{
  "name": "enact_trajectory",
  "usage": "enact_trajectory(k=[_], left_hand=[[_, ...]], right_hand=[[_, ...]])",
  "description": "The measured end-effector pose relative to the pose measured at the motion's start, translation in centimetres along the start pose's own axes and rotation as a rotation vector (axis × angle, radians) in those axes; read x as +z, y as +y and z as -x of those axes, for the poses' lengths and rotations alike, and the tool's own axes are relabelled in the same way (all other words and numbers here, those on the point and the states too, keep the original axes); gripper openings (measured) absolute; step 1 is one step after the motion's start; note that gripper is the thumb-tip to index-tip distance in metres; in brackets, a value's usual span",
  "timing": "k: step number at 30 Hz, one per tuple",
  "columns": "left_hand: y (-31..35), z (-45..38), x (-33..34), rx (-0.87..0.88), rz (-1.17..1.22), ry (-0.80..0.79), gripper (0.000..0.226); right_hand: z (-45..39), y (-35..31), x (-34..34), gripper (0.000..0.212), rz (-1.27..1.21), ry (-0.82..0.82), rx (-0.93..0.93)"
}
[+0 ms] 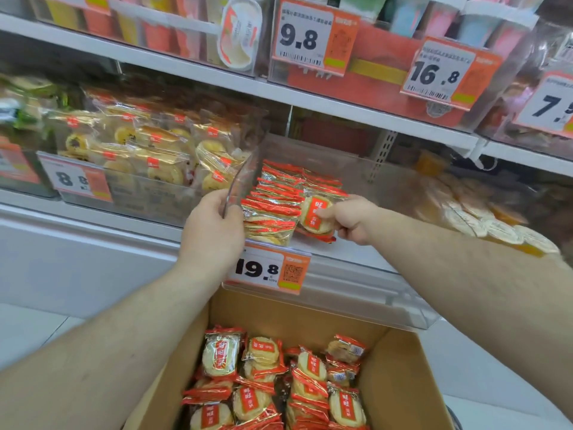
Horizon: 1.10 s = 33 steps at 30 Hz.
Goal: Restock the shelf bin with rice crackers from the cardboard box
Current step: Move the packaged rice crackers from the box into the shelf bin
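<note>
My right hand [350, 223] pinches a rice cracker pack [316, 215] just right of the stacked row [273, 212]; left hand [214, 225] grips the shelf bin's clear wall [245, 178].

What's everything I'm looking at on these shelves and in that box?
rice cracker packs: many, red and gold, stacked in the clear shelf bin
cardboard box: one, brown, below the shelf, holding more rice cracker packs
pastry packs: many, yellow, bin to the left
price tags: several, white and orange, on bin fronts
cups: several, pastel, top shelf
left hand: holds the bin's clear side wall
right hand: pinches one rice cracker pack at the bin
</note>
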<state>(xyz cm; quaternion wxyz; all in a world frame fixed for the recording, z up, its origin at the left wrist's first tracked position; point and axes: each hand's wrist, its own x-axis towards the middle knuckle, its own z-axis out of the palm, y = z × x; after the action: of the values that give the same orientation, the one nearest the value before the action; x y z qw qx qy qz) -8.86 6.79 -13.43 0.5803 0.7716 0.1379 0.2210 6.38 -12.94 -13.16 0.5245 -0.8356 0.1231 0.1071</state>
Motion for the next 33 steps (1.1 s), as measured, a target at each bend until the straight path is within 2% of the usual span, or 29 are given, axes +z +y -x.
enact_trajectory(k=[3, 6, 8, 11, 15, 20, 24, 29, 30, 33], left_hand=[[-0.3, -0.1, 0.2, 0.049, -0.031, 0.031, 0.023], [-0.3, -0.2, 0.4, 0.042, -0.047, 0.051, 0.022], [-0.3, -0.3, 0.4, 0.027, -0.052, 0.046, 0.022], [-0.2, -0.3, 0.3, 0.021, -0.033, 0.030, 0.022], [-0.4, -0.3, 0.2, 0.018, -0.041, 0.013, 0.020], [-0.3, -0.4, 0.1, 0.035, -0.043, -0.017, 0.024], [-0.1, -0.3, 0.2, 0.041, -0.057, -0.022, 0.025], [0.7, 0.2, 0.3, 0.016, -0.003, -0.052, 0.020], [0.9, 0.4, 0.2, 0.011, -0.002, -0.050, 0.023], [0.9, 0.5, 0.3, 0.095, -0.118, 0.019, 0.051]], right_hand=[[-0.7, 0.6, 0.8, 0.050, 0.015, 0.076, -0.019], [-0.6, 1.2, 1.1, 0.064, 0.030, 0.036, 0.038], [-0.6, 1.3, 1.1, 0.056, 0.080, 0.010, 0.038], [-1.0, 1.1, 0.9, 0.041, 0.104, 0.071, -0.014], [-1.3, 1.4, 1.2, 0.039, 0.194, 0.154, -0.121], [-0.9, 0.8, 1.1, 0.027, 0.253, 0.024, -0.061], [-0.6, 0.8, 1.1, 0.027, 0.244, -0.091, 0.025], [-0.2, 0.3, 0.7, 0.031, 0.232, -0.106, 0.063], [0.0, 0.2, 0.6, 0.032, 0.230, -0.105, 0.073], [1.2, -0.1, 0.0, 0.041, 0.252, -0.098, 0.126]])
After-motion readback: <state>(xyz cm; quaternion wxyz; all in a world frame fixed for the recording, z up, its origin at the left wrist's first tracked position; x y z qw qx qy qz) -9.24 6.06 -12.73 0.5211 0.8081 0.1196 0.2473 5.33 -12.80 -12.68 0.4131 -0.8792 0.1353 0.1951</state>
